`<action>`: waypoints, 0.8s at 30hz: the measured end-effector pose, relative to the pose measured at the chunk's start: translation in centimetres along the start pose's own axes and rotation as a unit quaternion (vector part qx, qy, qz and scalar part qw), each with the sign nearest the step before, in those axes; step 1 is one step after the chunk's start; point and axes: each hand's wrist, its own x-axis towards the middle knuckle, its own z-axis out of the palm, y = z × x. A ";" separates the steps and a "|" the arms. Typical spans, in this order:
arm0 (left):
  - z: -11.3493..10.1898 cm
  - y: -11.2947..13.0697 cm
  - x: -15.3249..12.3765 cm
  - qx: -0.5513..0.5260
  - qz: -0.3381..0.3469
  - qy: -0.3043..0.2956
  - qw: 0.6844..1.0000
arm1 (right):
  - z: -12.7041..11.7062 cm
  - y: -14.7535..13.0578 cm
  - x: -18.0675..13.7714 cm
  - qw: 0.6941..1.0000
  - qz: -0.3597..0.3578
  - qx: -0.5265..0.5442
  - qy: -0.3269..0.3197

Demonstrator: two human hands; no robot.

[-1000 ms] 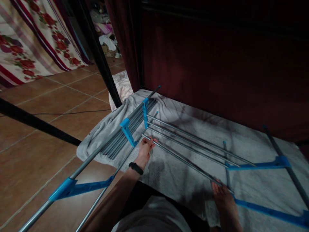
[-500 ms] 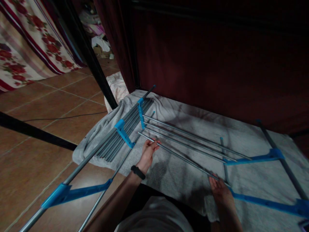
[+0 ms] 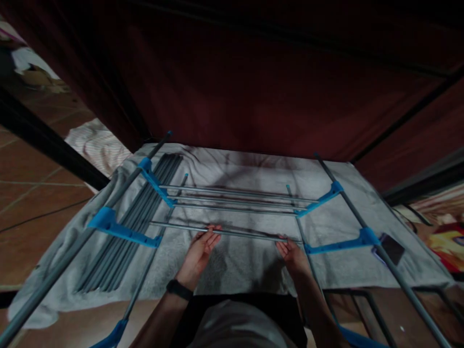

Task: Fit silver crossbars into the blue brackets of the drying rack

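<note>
A thin grey metal rod [image 3: 246, 234] lies crosswise over a grey towel [image 3: 235, 268]. My left hand [image 3: 200, 250], with a black band on the wrist, grips the rod near its middle-left. My right hand [image 3: 293, 253] holds the rod's right end close to a blue plastic bracket [image 3: 335, 245]. Beyond it, three rods [image 3: 235, 199] span between two blue brackets of a drying-rack frame [image 3: 155, 182]. A bundle of loose grey rods [image 3: 139, 215] lies on the left of the towel.
A long grey side tube [image 3: 65, 263] runs down the left, another [image 3: 380, 251] down the right. A dark red fabric wall [image 3: 253, 87] stands behind. A dark phone-like object [image 3: 391, 247] lies at the right. Tiled floor [image 3: 32, 193] is on the left.
The view has swung right, so the frame now lies square in front. My left hand has slid along the rod toward its middle; both hands stay on it.
</note>
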 end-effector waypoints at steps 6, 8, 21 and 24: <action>1.1 0.3 0.1 0.023 0.002 -0.025 0.999 | 0.4 -0.4 0.3 0.998 0.022 0.051 0.018; 1.3 0.7 0.2 0.030 0.014 -0.013 0.999 | 0.2 -0.4 0.6 0.998 0.015 0.057 0.037; 3.9 -0.7 -3.4 0.141 0.098 -0.090 0.981 | -1.0 0.2 0.1 0.997 0.000 0.060 0.042; 4.8 -1.1 -4.0 0.149 0.106 -0.092 0.979 | -1.6 0.1 0.1 0.997 0.020 0.058 0.046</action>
